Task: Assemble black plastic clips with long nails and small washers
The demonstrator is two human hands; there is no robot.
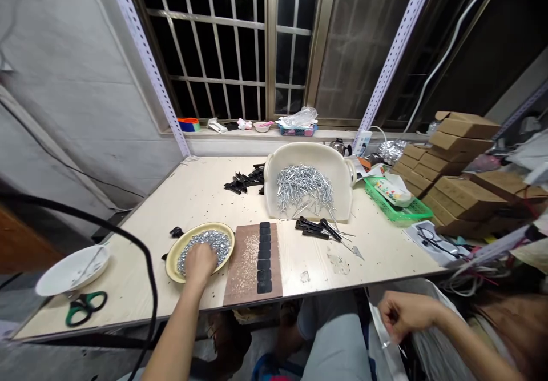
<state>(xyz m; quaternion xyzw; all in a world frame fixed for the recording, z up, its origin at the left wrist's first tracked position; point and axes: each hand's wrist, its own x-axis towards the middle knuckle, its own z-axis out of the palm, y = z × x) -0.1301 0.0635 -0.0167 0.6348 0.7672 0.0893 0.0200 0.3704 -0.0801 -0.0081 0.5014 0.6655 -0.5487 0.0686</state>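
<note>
My left hand (pixel 201 264) reaches into a yellow bowl (pixel 172 264) of small shiny metal pieces (pixel 213 240). Its fingers curl down among the pieces, and whatever they grip is hidden. Just right of the bowl, a brown board (pixel 240 267) carries a column of black rectangular pads (pixel 264 255) along its right part, with pale crumbs to the left. Past the table's front edge, beside a pale bag (pixel 381 327), my right hand (pixel 411 312) has its fingers curled together; I cannot make out anything in them.
A cream basin (pixel 310 152) holds many thin metal rods. Black-handled tools (pixel 314 229) lie before it, with black parts (pixel 244 181) behind left. Green-handled scissors (pixel 85 307) and a white dish (pixel 51 275) sit left; a green tray (pixel 396 214) and cardboard boxes (pixel 466 195) stand right. A black cable (pixel 148 255) hangs at left.
</note>
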